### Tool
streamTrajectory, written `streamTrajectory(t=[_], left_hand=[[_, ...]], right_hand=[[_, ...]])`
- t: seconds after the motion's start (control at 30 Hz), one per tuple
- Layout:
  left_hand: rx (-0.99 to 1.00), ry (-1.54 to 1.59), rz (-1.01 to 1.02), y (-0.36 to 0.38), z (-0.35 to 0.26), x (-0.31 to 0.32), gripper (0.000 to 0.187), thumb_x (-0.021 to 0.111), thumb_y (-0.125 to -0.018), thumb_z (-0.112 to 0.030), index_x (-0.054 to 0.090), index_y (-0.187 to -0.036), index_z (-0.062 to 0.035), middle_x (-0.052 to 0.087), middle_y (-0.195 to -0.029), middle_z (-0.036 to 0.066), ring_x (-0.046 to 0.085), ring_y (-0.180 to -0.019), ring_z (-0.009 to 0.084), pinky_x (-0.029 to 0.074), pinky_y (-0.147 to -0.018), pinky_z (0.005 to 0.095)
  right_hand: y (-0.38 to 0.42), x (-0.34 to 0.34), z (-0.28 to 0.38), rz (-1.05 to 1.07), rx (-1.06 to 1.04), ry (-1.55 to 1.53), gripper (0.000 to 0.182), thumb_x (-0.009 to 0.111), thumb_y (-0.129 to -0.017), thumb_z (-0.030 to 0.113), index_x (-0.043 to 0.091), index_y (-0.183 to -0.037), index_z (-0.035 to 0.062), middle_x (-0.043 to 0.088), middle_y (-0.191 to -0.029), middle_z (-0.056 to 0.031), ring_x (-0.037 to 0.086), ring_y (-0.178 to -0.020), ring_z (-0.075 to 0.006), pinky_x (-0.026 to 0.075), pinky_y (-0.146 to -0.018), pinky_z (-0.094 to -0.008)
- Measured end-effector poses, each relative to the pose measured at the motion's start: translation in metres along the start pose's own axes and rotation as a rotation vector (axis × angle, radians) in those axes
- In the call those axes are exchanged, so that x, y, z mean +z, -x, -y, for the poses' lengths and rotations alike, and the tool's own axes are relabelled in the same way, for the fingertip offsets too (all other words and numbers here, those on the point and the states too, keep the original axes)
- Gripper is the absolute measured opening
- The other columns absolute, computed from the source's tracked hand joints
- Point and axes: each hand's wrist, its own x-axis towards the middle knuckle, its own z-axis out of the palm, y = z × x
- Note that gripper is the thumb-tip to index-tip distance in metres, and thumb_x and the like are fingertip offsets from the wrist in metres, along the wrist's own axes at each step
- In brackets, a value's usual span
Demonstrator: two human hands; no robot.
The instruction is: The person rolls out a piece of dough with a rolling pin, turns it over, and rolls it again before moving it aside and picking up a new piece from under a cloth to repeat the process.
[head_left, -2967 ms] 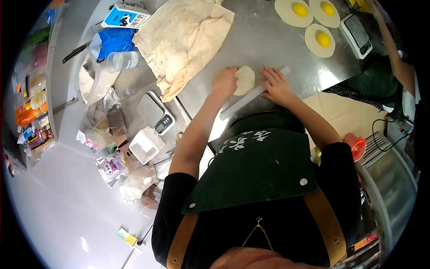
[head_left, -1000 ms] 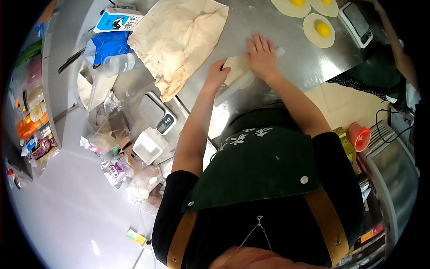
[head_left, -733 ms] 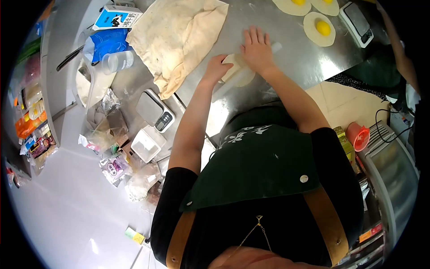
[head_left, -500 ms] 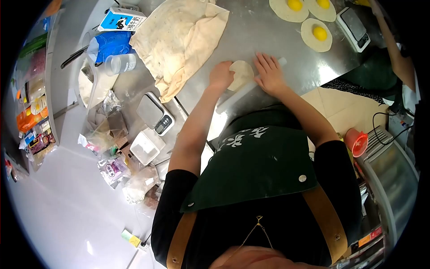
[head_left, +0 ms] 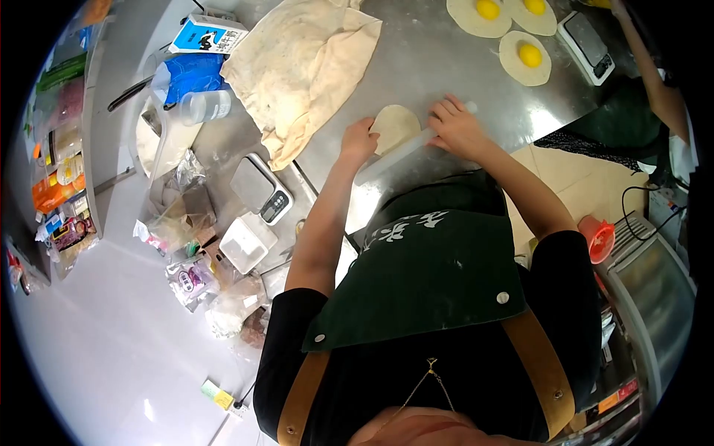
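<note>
1 pin [head_left: 396,158] rolled bodyward | right hand [head_left: 456,129] atop | 1 disc [head_left: 398,128] | 3 yolks [head_left: 529,56]

There are four dough rounds [head_left: 396,128], three yellow balls [head_left: 530,55] and two scales [head_left: 251,183].

The apron [head_left: 416,275] is dark green with white characters and brown straps [head_left: 539,364]. Yellow yolks [head_left: 529,55] sit on cream dough rounds [head_left: 525,73]; the milk carton [head_left: 207,37] is blue and white with a black cow print.
</note>
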Motion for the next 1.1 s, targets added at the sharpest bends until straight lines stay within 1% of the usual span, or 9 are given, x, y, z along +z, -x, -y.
streamTrajectory(t=[0.2,0.3,0.4,0.6,0.7,0.83,0.93,1.0,1.1], left_hand=[[-0.060,0.214,0.042,-0.003,0.001,-0.003,0.027,0.064,-0.083,-0.012,0.065,-0.107,0.0003,0.066,-0.083,0.013,0.061,-0.076,0.0229,0.048,-0.071,0.0342],[-0.034,0.349,0.018,-0.009,0.007,0.000,0.028,0.061,-0.083,-0.011,0.067,-0.109,-0.0014,0.068,-0.090,0.015,0.064,-0.081,0.0263,0.049,-0.075,0.0360],[-0.038,0.503,0.049,-0.013,0.003,-0.003,0.026,0.062,-0.085,-0.009,0.066,-0.108,0.0028,0.066,-0.084,0.007,0.057,-0.075,0.0135,0.046,-0.069,0.0290],[0.042,0.454,0.077,-0.027,0.002,-0.004,0.025,0.062,-0.083,-0.008,0.067,-0.105,0.0033,0.067,-0.086,0.009,0.060,-0.076,0.0148,0.047,-0.068,0.0298],[0.043,0.407,0.092,-0.027,-0.002,-0.007,0.025,0.065,-0.079,-0.011,0.069,-0.101,0.0009,0.069,-0.092,0.016,0.065,-0.082,0.0247,0.049,-0.073,0.0341],[0.047,0.236,0.167,-0.031,-0.010,-0.013,0.022,0.066,-0.078,-0.012,0.069,-0.097,-0.0012,0.068,-0.092,0.016,0.065,-0.085,0.0302,0.050,-0.075,0.0379],[0.062,0.027,0.147,-0.028,-0.019,-0.013,0.021,0.068,-0.077,-0.014,0.068,-0.095,-0.0018,0.068,-0.091,0.017,0.065,-0.089,0.0341,0.050,-0.076,0.0413],[0.014,-0.121,0.113,-0.019,-0.030,-0.010,0.021,0.069,-0.077,-0.015,0.067,-0.094,-0.0017,0.067,-0.091,0.018,0.064,-0.091,0.0361,0.049,-0.077,0.0431],[0.205,-0.199,-0.069,0.013,-0.045,-0.006,0.022,0.068,-0.078,-0.015,0.066,-0.095,-0.0022,0.067,-0.091,0.019,0.063,-0.092,0.0369,0.049,-0.078,0.0446]], right_hand=[[-0.019,0.046,0.016,-0.249,0.251,0.149,0.039,0.063,-0.083,0.030,0.059,-0.112,0.0050,0.052,-0.130,-0.0155,0.046,-0.125,-0.0308,0.030,-0.110,-0.0496],[-0.006,0.055,0.017,-0.236,0.273,0.158,0.043,0.059,-0.085,0.026,0.056,-0.123,0.0050,0.048,-0.138,-0.0159,0.043,-0.130,-0.0317,0.029,-0.110,-0.0516],[-0.018,0.058,0.016,-0.190,0.310,0.175,0.048,0.059,-0.085,0.026,0.053,-0.129,0.0053,0.046,-0.141,-0.0158,0.041,-0.133,-0.0322,0.028,-0.110,-0.0536],[-0.026,0.049,0.020,-0.106,0.330,0.179,0.051,0.053,-0.090,0.028,0.048,-0.135,0.0040,0.040,-0.146,-0.0188,0.036,-0.137,-0.0335,0.026,-0.112,-0.0528],[-0.035,0.048,0.020,-0.040,0.348,0.208,0.052,0.052,-0.092,0.031,0.047,-0.135,0.0020,0.039,-0.147,-0.0197,0.035,-0.137,-0.0349,0.025,-0.112,-0.0525],[-0.081,0.055,0.013,-0.185,0.356,0.259,0.053,0.053,-0.092,0.036,0.050,-0.133,0.0024,0.037,-0.148,-0.0193,0.038,-0.134,-0.0358,0.030,-0.109,-0.0534],[-0.043,0.058,0.013,-0.196,0.271,0.154,0.052,0.053,-0.091,0.036,0.050,-0.131,0.0027,0.039,-0.147,-0.0188,0.038,-0.134,-0.0350,0.029,-0.110,-0.0533],[-0.002,0.046,0.014,-0.110,0.131,0.086,0.054,0.062,-0.086,0.035,0.052,-0.128,0.0019,0.040,-0.145,-0.0178,0.040,-0.133,-0.0339,0.029,-0.110,-0.0532],[0.042,0.034,0.010,-0.079,0.038,-0.019,0.046,0.074,-0.073,0.026,0.059,-0.113,0.0066,0.047,-0.136,-0.0145,0.043,-0.128,-0.0310,0.030,-0.111,-0.0514]])
